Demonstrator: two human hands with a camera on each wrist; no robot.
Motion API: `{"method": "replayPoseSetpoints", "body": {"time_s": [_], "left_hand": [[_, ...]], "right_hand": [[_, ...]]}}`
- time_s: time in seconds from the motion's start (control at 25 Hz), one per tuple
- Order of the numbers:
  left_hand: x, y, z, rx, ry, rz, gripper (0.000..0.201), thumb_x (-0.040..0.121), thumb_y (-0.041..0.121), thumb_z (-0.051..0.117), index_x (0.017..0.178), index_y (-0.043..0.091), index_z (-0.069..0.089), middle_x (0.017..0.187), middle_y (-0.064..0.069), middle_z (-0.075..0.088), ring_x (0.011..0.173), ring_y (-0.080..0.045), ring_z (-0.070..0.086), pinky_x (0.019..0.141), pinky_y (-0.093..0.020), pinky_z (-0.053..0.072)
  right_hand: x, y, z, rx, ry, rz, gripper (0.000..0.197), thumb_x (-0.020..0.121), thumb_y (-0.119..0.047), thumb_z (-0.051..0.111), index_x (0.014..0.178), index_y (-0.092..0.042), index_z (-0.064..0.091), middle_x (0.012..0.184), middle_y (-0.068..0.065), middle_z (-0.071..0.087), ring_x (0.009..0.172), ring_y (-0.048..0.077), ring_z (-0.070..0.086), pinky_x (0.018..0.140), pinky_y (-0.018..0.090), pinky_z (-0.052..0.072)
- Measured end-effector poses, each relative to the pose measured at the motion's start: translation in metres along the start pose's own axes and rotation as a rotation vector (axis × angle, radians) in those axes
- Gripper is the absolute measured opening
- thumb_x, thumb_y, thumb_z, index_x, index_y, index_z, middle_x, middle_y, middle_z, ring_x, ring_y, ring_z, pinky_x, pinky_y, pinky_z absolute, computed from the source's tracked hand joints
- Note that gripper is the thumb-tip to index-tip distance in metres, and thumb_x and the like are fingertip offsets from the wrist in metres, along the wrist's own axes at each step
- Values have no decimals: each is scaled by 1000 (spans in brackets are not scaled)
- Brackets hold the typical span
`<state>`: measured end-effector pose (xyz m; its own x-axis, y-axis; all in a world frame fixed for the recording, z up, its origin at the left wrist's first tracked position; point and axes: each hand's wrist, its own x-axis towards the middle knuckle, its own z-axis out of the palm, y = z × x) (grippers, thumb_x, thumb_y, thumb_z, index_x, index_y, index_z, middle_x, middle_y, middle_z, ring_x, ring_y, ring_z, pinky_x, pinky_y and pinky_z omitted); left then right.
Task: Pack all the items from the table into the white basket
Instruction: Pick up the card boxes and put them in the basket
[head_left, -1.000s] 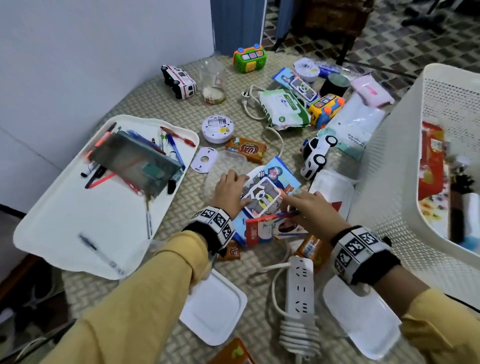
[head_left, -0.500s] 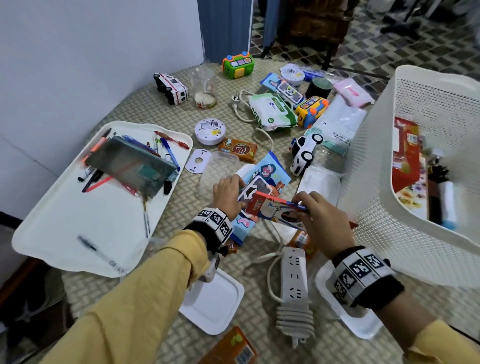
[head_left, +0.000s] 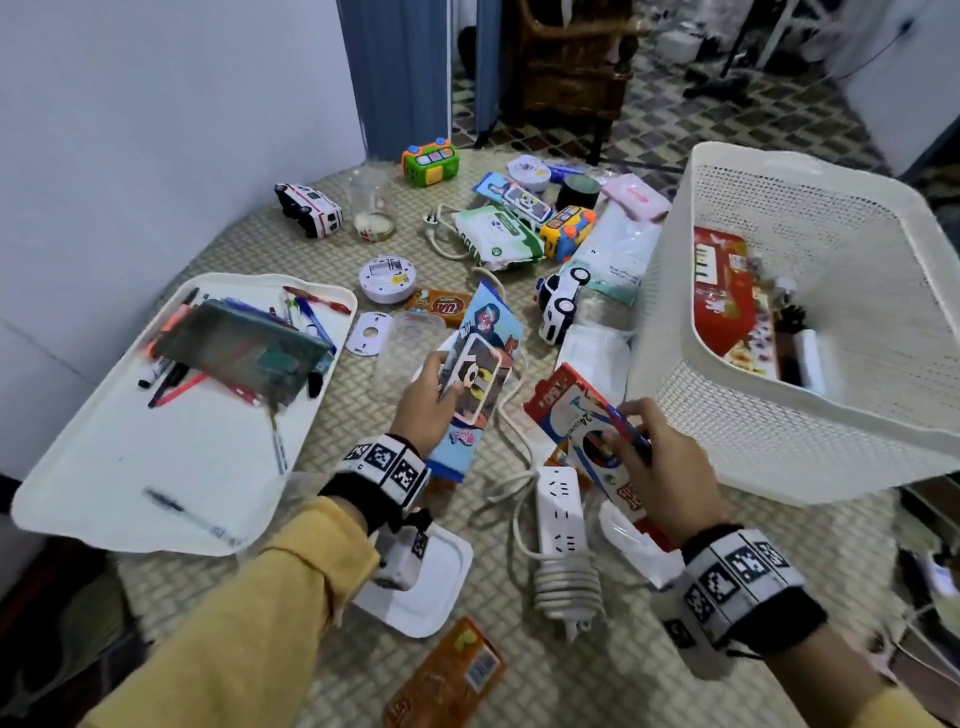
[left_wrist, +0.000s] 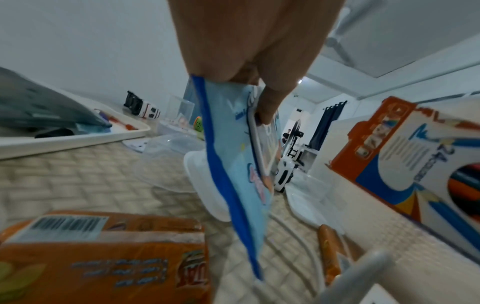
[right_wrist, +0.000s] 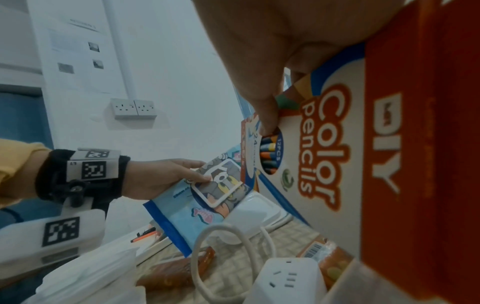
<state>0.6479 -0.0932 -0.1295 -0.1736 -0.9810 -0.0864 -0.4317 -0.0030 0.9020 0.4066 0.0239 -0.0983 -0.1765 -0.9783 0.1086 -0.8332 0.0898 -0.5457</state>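
My left hand (head_left: 431, 395) grips a light blue cartoon wipes pack (head_left: 480, 379), lifted and tilted above the table; in the left wrist view the pack (left_wrist: 233, 164) hangs from my fingers. My right hand (head_left: 644, 452) holds an orange and white box of color pencils (head_left: 576, 415) together with a blue pen (head_left: 631, 428), just left of the white basket (head_left: 727, 415). The right wrist view shows the box (right_wrist: 337, 154) close up and the wipes pack (right_wrist: 207, 195) beyond it. Inside the basket lie a red package (head_left: 722, 291) and other items.
A white tray (head_left: 104, 467) with pens and a grey pouch lies at the left. A white power strip (head_left: 558, 509) with coiled cord, toy cars (head_left: 558, 301), a green wipes pack (head_left: 498, 234), snack packets (head_left: 447, 675), white lids (head_left: 431, 587) and a clear jar (head_left: 371, 208) litter the table.
Both hands have lifted their items off the table: the left raised the blue wipes pack, the right carried the pencil box and pen rightward toward the basket.
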Motion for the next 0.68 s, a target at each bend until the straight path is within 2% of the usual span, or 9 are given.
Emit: {"method": "replayPoseSetpoints", "body": {"time_s": [0.12,0.24,0.32,0.4,0.44,0.48,0.56,0.68], "left_hand": [[-16,20,2,-112,30,48,27,91,9,56,112,19,43,106,-3,68,92,-17,65,80,-35,53],[-32,48,10,-192,57,123,28,91,14,60,112,20,42,97,10,66,87,-7,66,78,-30,55],[-41,69,16,-266,56,154,30,93,20,60,118,14,44,102,6,66,87,-9,67,71,-25,57],[-50,90,27,-303,73,185,34,93,20,59,121,9,44,107,0,65,84,-7,67,67,-22,57],[-55,101,33,-312,90,206,33,93,17,59,122,7,44,106,0,64,81,-3,67,66,-20,56],[-60,112,39,-320,105,235,32,94,15,58,121,6,44,103,2,64,77,2,66,64,-17,55],[-70,134,51,-307,123,294,29,93,12,58,118,7,45,103,3,64,77,3,65,63,-13,52],[-84,160,68,-286,140,350,28,93,15,60,117,11,47,114,-7,61,80,-2,65,66,-18,55]], "right_hand": [[-17,7,-11,100,83,9,23,91,-36,57,106,-19,53,83,4,72,72,27,68,58,41,53],[-33,16,-28,194,217,12,22,89,-32,62,104,-16,56,82,5,73,69,21,68,57,31,51],[-42,21,-41,236,288,23,23,88,-32,63,104,-16,56,78,3,70,65,15,65,55,25,49],[-51,28,-58,253,360,18,24,88,-29,64,105,-15,57,73,-1,66,61,12,62,52,13,44],[-56,33,-67,265,391,11,24,88,-28,65,106,-15,57,71,-1,65,61,13,62,53,16,45],[-60,38,-77,282,415,9,25,87,-28,65,107,-15,56,71,0,65,61,16,64,54,23,49],[-70,51,-98,318,437,8,24,87,-27,66,107,-16,56,72,0,65,63,19,67,52,36,52],[-82,73,-130,343,452,-11,23,89,-26,64,108,-19,55,74,-1,65,64,16,67,52,36,53]]}}
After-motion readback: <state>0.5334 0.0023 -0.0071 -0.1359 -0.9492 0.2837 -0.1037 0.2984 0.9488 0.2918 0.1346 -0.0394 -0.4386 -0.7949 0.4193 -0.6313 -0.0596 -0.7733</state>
